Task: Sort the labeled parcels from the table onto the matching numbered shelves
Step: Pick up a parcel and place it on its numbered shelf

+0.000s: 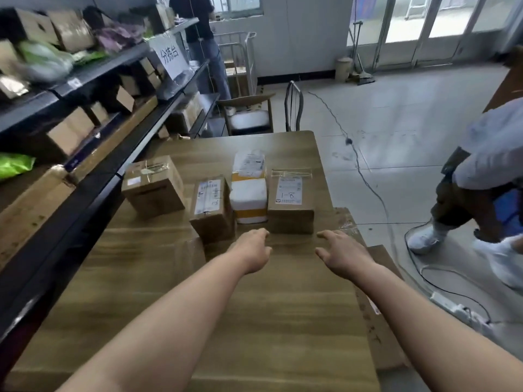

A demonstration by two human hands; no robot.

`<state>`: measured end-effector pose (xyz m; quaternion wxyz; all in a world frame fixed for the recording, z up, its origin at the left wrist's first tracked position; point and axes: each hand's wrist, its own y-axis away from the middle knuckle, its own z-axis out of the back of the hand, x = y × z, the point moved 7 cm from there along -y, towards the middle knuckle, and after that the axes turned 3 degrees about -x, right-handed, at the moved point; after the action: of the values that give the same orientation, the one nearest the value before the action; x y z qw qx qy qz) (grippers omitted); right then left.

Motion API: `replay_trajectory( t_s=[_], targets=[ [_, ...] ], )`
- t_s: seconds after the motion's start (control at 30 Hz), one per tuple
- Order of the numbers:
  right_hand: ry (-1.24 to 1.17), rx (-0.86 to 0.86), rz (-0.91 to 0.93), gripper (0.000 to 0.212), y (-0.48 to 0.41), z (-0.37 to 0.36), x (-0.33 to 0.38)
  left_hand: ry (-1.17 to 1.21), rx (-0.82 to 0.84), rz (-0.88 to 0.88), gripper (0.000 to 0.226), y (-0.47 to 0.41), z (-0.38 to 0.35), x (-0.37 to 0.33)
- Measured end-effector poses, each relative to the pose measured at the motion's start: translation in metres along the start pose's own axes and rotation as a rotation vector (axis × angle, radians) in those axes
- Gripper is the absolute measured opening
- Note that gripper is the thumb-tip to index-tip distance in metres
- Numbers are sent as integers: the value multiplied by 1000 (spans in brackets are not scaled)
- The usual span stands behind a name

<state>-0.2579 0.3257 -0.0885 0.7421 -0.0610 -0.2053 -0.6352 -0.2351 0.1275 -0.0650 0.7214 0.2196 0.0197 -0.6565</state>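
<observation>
While arms reach forward, pick step: left hand (pixel 253 250), right hand (pixel 343 254) empty, fingers loose, just short of 1-8 box (pixel 291 205) on table (pixel 169 278). Next probably: grip box sides, lift, match number on shelves (pixel 93 80) at left.

wooden table (pixel 254 321) carries, left to right: large brown box (pixel 154 186), narrow brown box (pixel 212 207), white-yellow parcel (pixel 249 198), box marked 1-8 (pixel 291 205).

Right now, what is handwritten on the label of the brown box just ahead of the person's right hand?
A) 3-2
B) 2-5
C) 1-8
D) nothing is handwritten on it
C: the brown box just beyond the right hand bears a handwritten 1-8 on its top face.
</observation>
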Motion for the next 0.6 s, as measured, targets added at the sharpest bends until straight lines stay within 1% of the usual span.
replay_trajectory(
  t_s=[0.17, 0.27, 0.4, 0.5, 0.6],
  targets=[
    [-46, 16, 16, 51, -56, 0, -12, 119, -22, 81, 55, -55, -5, -12],
    [-58, 23, 5, 56, -84, -3, -12, 179, -44, 143, 62, -85, -7, -13],
    [-81, 55, -15, 65, -111, -12, -11, 215, -70, 188, 65, -117, -12, -16],
    [-94, 120, -8, 65, -117, -25, -9, 245, -76, 212, 60, -128, -19, -15],
    [-107, 126, -11, 63, -113, -32, -10, 253, -74, 207, 55, -129, -23, -13]
  ],
)
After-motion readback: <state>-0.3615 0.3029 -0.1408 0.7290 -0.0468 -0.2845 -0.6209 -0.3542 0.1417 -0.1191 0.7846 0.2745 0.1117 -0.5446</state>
